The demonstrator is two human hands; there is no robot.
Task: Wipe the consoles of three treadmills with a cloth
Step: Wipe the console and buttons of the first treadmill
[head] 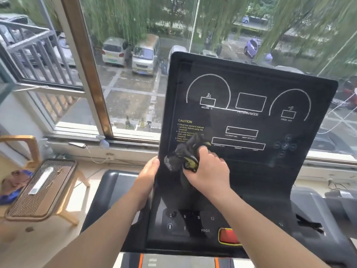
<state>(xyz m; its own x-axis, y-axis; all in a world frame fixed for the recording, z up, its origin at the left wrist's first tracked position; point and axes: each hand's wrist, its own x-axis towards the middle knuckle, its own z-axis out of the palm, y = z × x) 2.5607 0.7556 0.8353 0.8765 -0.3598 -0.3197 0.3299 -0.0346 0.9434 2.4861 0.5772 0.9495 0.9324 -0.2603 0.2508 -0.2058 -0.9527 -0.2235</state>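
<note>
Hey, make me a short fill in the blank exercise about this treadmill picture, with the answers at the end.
The right hand presses a dark ____ against the console.
The left hand grips the console's ____ edge.
The yellow heading on the console reads ____.
The red button sits near the console's ____ edge.
Answers: cloth, left, CAUTION, bottom.

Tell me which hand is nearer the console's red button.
Right. The right hand holds the cloth above the red button; the left hand grips the console at its left edge, farther away.
</note>
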